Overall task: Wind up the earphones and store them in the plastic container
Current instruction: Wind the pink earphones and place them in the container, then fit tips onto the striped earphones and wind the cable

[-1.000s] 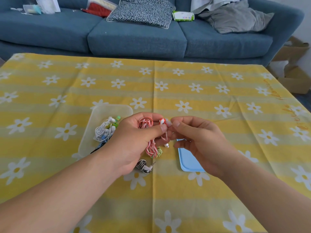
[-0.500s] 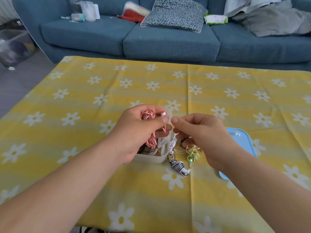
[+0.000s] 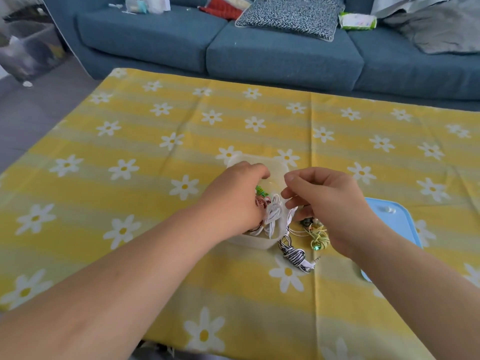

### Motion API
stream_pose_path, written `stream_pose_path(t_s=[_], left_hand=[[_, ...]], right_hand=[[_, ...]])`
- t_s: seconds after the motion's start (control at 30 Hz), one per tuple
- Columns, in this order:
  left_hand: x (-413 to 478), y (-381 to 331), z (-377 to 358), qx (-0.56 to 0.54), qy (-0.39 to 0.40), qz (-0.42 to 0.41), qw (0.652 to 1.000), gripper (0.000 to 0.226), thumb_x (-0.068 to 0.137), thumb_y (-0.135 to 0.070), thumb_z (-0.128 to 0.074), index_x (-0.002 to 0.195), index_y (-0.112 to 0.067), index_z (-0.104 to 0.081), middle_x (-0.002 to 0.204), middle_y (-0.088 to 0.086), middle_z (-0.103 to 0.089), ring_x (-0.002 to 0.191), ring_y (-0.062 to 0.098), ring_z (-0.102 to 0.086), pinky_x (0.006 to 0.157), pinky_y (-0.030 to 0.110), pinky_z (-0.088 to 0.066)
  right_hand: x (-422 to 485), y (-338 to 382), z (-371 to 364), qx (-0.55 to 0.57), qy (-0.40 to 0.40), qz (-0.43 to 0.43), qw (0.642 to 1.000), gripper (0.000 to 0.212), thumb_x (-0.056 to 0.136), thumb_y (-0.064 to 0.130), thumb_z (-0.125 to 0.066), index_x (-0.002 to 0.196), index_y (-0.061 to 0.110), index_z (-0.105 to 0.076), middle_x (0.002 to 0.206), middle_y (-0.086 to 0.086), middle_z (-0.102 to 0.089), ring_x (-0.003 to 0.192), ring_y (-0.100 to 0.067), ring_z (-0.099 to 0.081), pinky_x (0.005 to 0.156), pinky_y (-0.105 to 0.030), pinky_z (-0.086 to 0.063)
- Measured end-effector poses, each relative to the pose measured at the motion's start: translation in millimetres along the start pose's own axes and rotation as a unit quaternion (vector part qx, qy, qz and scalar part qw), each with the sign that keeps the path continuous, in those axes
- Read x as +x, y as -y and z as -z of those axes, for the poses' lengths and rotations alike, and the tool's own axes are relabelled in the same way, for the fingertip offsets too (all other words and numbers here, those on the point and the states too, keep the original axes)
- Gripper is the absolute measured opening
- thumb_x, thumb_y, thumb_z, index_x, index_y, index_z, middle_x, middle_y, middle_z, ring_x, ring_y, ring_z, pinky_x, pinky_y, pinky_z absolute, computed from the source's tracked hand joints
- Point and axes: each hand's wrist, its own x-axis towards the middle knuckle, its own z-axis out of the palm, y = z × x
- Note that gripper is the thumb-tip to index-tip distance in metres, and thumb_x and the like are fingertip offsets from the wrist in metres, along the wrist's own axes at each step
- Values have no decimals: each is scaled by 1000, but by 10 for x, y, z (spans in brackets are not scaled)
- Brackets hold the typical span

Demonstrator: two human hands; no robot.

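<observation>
Settle the red earphones (image 3: pixel 261 204) in the plastic container (image 3: pixel 275 165) near the tabletop's (image 3: pixel 233 126) middle, beside the white earphones (image 3: pixel 273 216), with the left hand (image 3: pixel 233 201) curled over them (grip impossible to tell), keeping the coil tight, and hold the loosely curled, empty right hand (image 3: pixel 327 201) clear.

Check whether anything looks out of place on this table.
Two sets lie outside the plastic container, by its near right corner: striped earphones and yellow-green earphones. A white cable seems to trail over its rim.
</observation>
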Motion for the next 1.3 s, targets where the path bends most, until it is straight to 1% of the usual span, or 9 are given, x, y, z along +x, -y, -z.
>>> stream_pose_path(t_s=[0.17, 0.3, 0.37, 0.5, 0.87, 1.0, 1.1, 1.2, 1.3], left_hand=[[-73, -12, -11, 55, -40, -48, 996, 21, 84, -14, -72, 104, -21, -72, 102, -4, -59, 95, 22, -61, 78, 39, -53], [-201, -307, -28, 15, -113, -162, 980, 10, 86, -16, -69, 94, -20, -72, 92, -7, -59, 84, 15, -54, 70, 36, -50], [-298, -486, -139, 25, -41, -200, 979, 11, 88, -14, -65, 94, -21, -71, 92, -7, -58, 82, 17, -57, 70, 37, -50], [-441, -765, -397, 265, 138, -186, 936, 27, 89, -10, -68, 113, -19, -63, 111, 4, -60, 100, 32, -65, 64, 37, -39], [-416, -1064, -582, 349, 179, -103, 914, 29, 92, -12, -64, 119, -19, -57, 115, 4, -54, 108, 31, -64, 68, 37, -38], [-381, -1160, -475, 176, 29, -114, 977, 13, 89, -34, -52, 97, -24, -49, 92, -6, -58, 87, 25, -62, 63, 36, -40], [-297, -1237, -345, -114, 39, 6, 993, 16, 81, -38, -56, 82, -22, -56, 71, 2, -61, 63, 19, -54, 58, 33, -41], [-226, -1255, -282, -411, 87, 119, 900, 13, 81, -30, -56, 72, -20, -58, 74, 18, -60, 46, 20, -46, 47, 27, -33], [-238, -1244, -252, -553, 117, 134, 814, 13, 89, -15, -64, 81, -13, -54, 72, 12, -56, 46, 22, -46, 45, 26, -34]], right_hand=[[-39, -7, 72, -17, 11, -8, 1000, 10, 93, 18, -72, 96, 9, -75, 77, -8, -76, 63, -17, -67, 57, -34, -49], [-94, -2, 200, -70, 22, -7, 997, 8, 92, 15, -70, 93, 10, -76, 68, -3, -73, 58, -15, -64, 51, -28, -48], [-140, -19, 308, -116, 29, -10, 993, 9, 92, 14, -68, 90, 10, -76, 64, -3, -72, 55, -12, -64, 50, -28, -47], [-249, -122, 554, -216, 51, -29, 975, 19, 92, 23, -67, 83, 9, -76, 73, -6, -76, 58, -13, -65, 51, -30, -49], [-599, -329, 1077, -247, 150, -90, 953, 20, 95, 25, -65, 89, 9, -74, 78, -8, -77, 61, -13, -64, 56, -33, -47], [-652, -359, 1210, -218, 168, -82, 958, 11, 95, 17, -64, 100, 16, -74, 87, -9, -77, 71, -15, -69, 60, -35, -53], [-655, -372, 1266, -151, 162, -67, 973, 32, 81, 25, -75, 113, 29, -73, 103, 1, -76, 90, -23, -72, 80, -43, -60], [-658, -344, 1278, -72, 185, -54, 979, 49, 75, 28, -79, 122, 33, -70, 116, 9, -74, 107, -14, -70, 101, -46, -54], [-668, -289, 1255, 12, 237, -61, 970, 41, 83, 13, -66, 123, 17, -69, 121, -5, -74, 117, -23, -68, 104, -44, -52]])
